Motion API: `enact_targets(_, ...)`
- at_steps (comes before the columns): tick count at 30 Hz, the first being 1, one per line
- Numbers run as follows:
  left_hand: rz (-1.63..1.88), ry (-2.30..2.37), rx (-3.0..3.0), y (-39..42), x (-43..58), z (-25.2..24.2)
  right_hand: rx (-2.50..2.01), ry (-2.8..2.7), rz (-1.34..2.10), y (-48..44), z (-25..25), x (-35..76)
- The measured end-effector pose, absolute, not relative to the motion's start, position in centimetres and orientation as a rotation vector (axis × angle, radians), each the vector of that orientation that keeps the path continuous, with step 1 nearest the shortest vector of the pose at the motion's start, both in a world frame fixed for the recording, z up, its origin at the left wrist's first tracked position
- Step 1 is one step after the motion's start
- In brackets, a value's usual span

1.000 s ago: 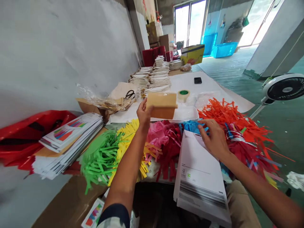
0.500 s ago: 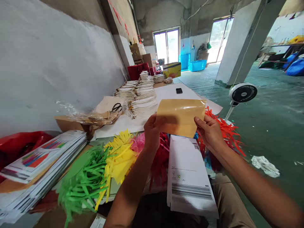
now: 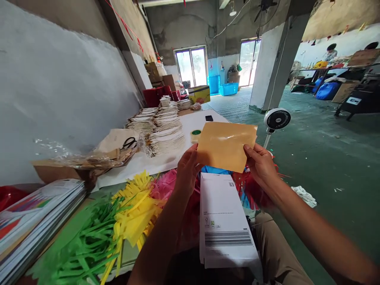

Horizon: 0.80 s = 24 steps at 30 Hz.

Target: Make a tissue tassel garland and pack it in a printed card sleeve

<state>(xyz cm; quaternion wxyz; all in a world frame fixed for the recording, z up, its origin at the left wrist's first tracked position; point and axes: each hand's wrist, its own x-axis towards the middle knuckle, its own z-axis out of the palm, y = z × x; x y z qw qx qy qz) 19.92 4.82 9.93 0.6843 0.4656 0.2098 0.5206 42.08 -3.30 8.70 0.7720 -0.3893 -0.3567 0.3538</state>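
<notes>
Between my two hands is a glossy tan paper sheet [image 3: 227,142], held up and slightly tilted. My left hand [image 3: 187,168] pinches its left edge, and my right hand [image 3: 261,160] grips the right edge with the thumb on top. Below the sheet, a white printed cardboard packet [image 3: 221,209] with a barcode lies over my lap. Fringed tissue strips spread across the near table: green [image 3: 89,241], yellow [image 3: 138,213] and pink [image 3: 164,184]. Dark red strips show partly behind my arms and the packet.
Stacks of off-white stringed pieces [image 3: 166,130] stand on the table, with a tape roll [image 3: 196,135] and phone [image 3: 209,118] nearby. Black scissors [image 3: 129,143] rest by crumpled plastic. Flat printed cards [image 3: 44,213] pile at left. A fan [image 3: 277,118] stands right. People sit far right.
My view has swung to the right, so more of the room and a tape roll show. Both hands keep their hold on the tan sheet.
</notes>
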Motion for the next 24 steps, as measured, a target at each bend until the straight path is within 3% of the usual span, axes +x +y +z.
enact_targets(15, 1.207, 0.513, 1.173, 4.6, 19.9, 8.6, -0.921, -0.971, 0.663, -5.9, 7.3, 43.4)
enact_targets(24, 1.27, 0.46, 1.282, 4.0, 19.2, 12.0, -0.963, -1.032, 0.733, -7.1, 6.6, 43.4)
